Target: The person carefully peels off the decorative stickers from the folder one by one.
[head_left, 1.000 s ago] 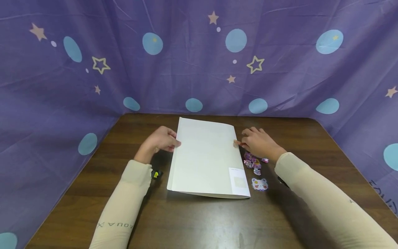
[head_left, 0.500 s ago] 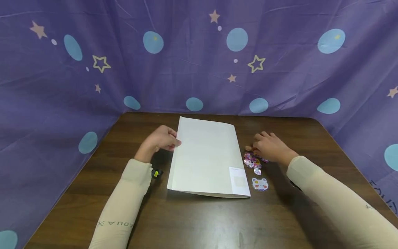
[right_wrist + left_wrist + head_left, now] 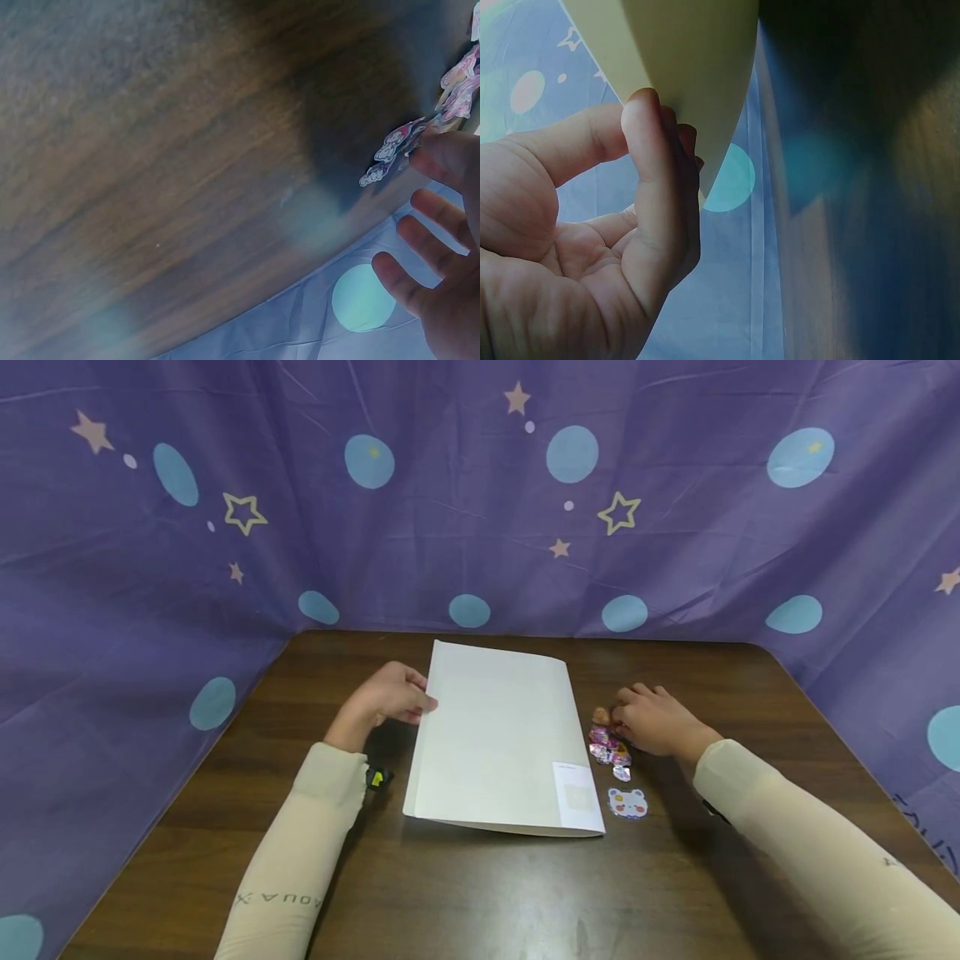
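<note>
A large white paper folder (image 3: pixel 487 735) lies tilted in the middle of the table, its near edge gaping slightly. My left hand (image 3: pixel 393 693) pinches its left edge between thumb and fingers; the left wrist view shows the fingertips on the folder (image 3: pixel 705 60). To the right is a small pile of shiny pink and purple cut-out stickers (image 3: pixel 609 748), with a brown one (image 3: pixel 602 717) at its far end. My right hand (image 3: pixel 652 718) touches the pile's far right side, fingers mostly extended in the right wrist view; nothing is plainly held.
A white bear-face sticker (image 3: pixel 627 803) lies alone near the folder's lower right corner. A printed label (image 3: pixel 577 795) is on that corner. The dark wooden table (image 3: pixel 495 893) ends at a purple curtain (image 3: pixel 480 510) with stars and blue dots.
My right hand has drawn back right from the folder's edge to the sticker pile, and the brown sticker now shows beside the fingertips. My left hand keeps its hold on the folder.
</note>
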A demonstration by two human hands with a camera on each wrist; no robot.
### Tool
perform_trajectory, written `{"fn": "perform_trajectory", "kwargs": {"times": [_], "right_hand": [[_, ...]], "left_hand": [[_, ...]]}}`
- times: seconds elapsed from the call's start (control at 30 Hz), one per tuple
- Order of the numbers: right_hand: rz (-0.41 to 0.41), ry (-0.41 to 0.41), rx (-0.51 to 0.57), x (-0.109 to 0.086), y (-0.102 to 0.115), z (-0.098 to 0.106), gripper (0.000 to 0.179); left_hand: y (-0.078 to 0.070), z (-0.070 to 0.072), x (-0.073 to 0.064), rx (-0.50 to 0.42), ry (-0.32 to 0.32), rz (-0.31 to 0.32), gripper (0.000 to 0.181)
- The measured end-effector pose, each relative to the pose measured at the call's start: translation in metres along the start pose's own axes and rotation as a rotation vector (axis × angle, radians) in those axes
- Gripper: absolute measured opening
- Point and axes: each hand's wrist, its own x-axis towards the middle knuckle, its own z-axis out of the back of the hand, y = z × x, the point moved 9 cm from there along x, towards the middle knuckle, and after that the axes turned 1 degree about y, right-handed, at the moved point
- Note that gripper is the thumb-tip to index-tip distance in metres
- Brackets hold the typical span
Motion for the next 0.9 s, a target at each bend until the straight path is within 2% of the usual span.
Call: {"fn": "perform_trajectory", "kwargs": {"times": [0.43, 0.57, 0.73, 0.9], "right_hand": [[-0.018, -0.009, -0.021, -0.005, 0.009, -0.001, 0.009], [-0.050, -0.033, 0.032, -0.006, 0.004, 0.001, 0.009], [-0.067, -0.022, 0.110, -0.007, -0.002, 0.001, 0.010], [-0.085, -0.040, 0.167, -0.006, -0.005, 0.009, 0.012]], "left_hand": [[0.000, -0.001, 0.001, 0.001, -0.004, -0.002, 0.044], [0.000, 0.000, 0.001, 0.005, -0.011, 0.002, 0.044], [0.004, 0.001, 0.001, 0.014, -0.011, 0.009, 0.044], [0.003, 0.001, 0.000, 0.013, -0.011, 0.007, 0.043]]}}
